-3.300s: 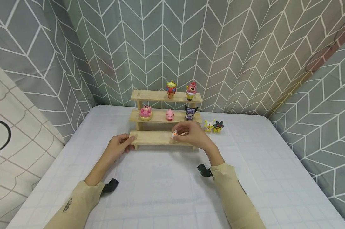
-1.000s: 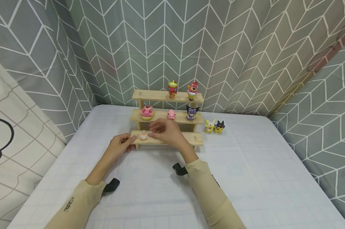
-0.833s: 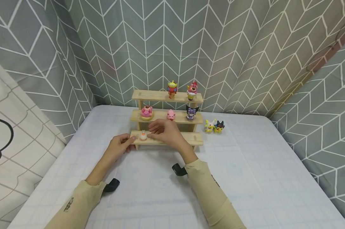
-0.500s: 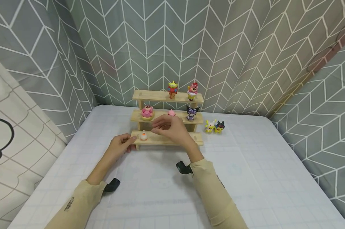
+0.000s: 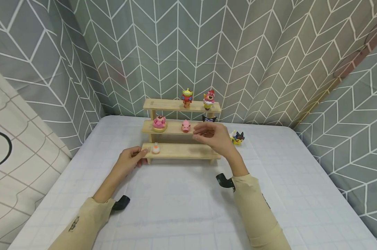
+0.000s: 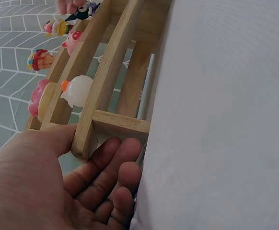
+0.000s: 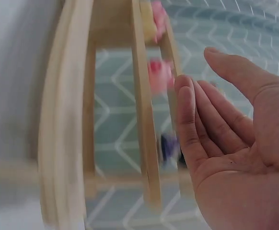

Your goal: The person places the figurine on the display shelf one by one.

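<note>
A three-tiered display stand of pale wood [image 5: 188, 151] stands upright, its lower left corner gripped by a person's left hand [image 5: 130, 160]. A small, round white figurine with an orange patch [image 5: 156, 148] sits upright on the lowest tier's left end.

The head view looks forward and down at the whole three-tier wooden shelf [image 5: 188, 151], which both wrist views show sideways, up close, sharing its pink pig figurine [image 6: 72, 43].

Right fingers [image 5: 202, 130] hide most of the black-and-purple figurine [image 5: 209, 119]; the pink pig [image 7: 159, 77] blurs in the right-wrist view.
</note>
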Motion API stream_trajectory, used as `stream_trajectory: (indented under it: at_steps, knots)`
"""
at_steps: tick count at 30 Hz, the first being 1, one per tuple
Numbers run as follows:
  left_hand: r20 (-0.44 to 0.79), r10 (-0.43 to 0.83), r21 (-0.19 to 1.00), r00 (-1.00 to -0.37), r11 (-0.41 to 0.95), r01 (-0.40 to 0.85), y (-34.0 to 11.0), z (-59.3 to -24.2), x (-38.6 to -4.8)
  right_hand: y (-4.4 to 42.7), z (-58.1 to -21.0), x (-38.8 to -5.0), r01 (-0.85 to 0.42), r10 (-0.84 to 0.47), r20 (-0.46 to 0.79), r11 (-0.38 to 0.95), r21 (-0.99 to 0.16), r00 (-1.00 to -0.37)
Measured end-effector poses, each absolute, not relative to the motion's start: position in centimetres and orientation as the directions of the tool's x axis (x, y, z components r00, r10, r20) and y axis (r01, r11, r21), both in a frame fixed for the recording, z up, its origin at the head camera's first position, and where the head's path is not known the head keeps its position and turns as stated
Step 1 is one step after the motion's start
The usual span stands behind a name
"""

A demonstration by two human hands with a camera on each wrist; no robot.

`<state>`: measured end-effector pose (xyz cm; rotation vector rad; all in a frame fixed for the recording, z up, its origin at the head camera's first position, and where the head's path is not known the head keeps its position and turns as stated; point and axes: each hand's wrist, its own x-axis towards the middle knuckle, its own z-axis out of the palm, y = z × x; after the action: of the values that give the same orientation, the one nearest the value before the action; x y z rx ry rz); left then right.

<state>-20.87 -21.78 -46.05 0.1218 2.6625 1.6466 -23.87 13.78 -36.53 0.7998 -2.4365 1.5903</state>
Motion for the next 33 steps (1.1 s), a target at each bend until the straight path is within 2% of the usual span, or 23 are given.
stream_trajectory:
  at_steps: [12, 19, 25, 33]
  knots:
    - [0.022, 0.064, 0.896, -0.998, 0.441, 0.049, -22.0, -46.2, -20.9, 23.7, -36.3, -23.7, -0.387, -0.138, 0.364, 0.436, -0.813, -0.921]
    - [0.019, 0.073, 0.899, -0.997, 0.436, 0.049, -22.0, -46.5, -21.1, 29.0, -36.3, -23.2, -0.343, 0.003, 0.382, 0.435, -0.833, -0.924]
    - [0.022, 0.072, 0.902, -0.997, 0.429, 0.051, -22.0, -46.6, -21.1, 32.6, -36.8, -22.9, -0.254, 0.096, 0.339, 0.482, -0.839, -0.936]
    - [0.029, 0.072, 0.897, -0.997, 0.439, 0.058, -22.0, -46.4, -21.0, 36.0, -37.8, -22.6, -0.235, 0.198, 0.318, 0.356, -0.905, -0.927]
